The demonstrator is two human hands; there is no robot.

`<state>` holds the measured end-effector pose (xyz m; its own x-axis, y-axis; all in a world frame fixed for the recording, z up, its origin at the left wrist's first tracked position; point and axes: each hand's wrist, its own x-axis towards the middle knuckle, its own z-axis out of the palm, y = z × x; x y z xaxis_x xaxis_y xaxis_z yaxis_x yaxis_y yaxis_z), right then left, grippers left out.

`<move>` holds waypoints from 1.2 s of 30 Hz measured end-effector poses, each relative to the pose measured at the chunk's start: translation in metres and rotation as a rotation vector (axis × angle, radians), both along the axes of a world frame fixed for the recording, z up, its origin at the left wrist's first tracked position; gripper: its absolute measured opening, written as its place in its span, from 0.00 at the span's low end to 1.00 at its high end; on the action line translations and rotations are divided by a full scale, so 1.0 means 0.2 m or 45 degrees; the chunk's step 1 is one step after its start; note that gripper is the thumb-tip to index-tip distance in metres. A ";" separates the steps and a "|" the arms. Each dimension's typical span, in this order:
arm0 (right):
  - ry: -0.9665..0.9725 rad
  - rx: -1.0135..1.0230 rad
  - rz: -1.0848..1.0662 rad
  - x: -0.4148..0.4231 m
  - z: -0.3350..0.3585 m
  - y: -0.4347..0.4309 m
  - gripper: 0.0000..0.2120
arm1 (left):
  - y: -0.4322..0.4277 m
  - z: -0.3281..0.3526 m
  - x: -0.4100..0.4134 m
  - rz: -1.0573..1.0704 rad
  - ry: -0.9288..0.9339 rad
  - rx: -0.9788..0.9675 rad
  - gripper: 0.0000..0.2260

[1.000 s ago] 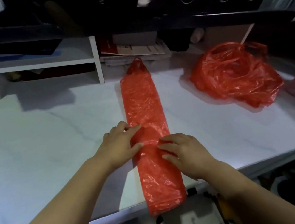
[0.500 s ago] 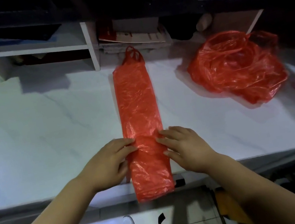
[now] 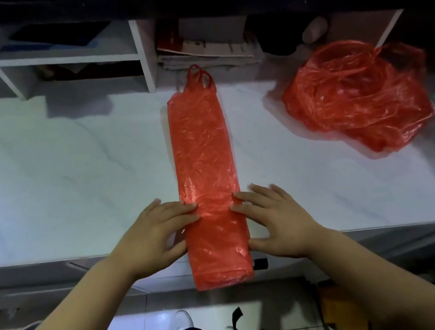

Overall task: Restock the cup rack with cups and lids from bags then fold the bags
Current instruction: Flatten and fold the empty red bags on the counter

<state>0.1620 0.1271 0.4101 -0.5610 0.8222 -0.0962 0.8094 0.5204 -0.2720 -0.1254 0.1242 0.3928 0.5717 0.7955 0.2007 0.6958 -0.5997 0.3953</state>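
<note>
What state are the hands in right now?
Left hand: open, straight fingers pressing the folded red bag.
Right hand: open, straight fingers pressing the same bag.

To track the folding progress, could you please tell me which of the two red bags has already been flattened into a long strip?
The middle bag, lying flat and narrow with its handles pointing away; the bag on the right is a crumpled heap.

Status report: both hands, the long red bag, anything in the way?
Left hand, right hand flat, pressing long red bag at its edges. Bag on counter, near end overhanging. Crumpled bag apart, right side.
</note>
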 end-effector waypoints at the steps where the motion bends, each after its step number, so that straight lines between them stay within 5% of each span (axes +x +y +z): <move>1: 0.048 -0.002 -0.036 -0.01 0.01 0.00 0.34 | 0.00 0.01 0.01 0.038 -0.033 -0.018 0.20; 8: 0.508 -0.106 -0.498 -0.10 0.08 0.06 0.19 | 0.01 0.13 0.13 0.455 -0.240 -0.185 0.21; 14: 0.353 -0.265 -0.803 -0.20 0.14 0.12 0.22 | 0.05 0.14 0.25 0.808 -0.334 -0.231 0.10; 18: 0.290 -0.256 -0.904 -0.24 0.14 0.16 0.20 | 0.10 0.15 0.27 0.844 -0.301 -0.302 0.12; 26: 0.044 0.189 -0.530 -0.29 0.09 0.19 0.29 | 0.16 0.18 0.29 0.590 0.118 -0.023 0.20; 30: -0.098 0.085 -0.299 -0.28 0.09 0.23 0.27 | 0.23 0.18 0.32 0.418 0.236 0.227 0.22; 36: -0.256 -0.170 -0.165 -0.23 0.07 0.26 0.26 | 0.30 0.07 0.27 0.266 0.533 -0.273 0.38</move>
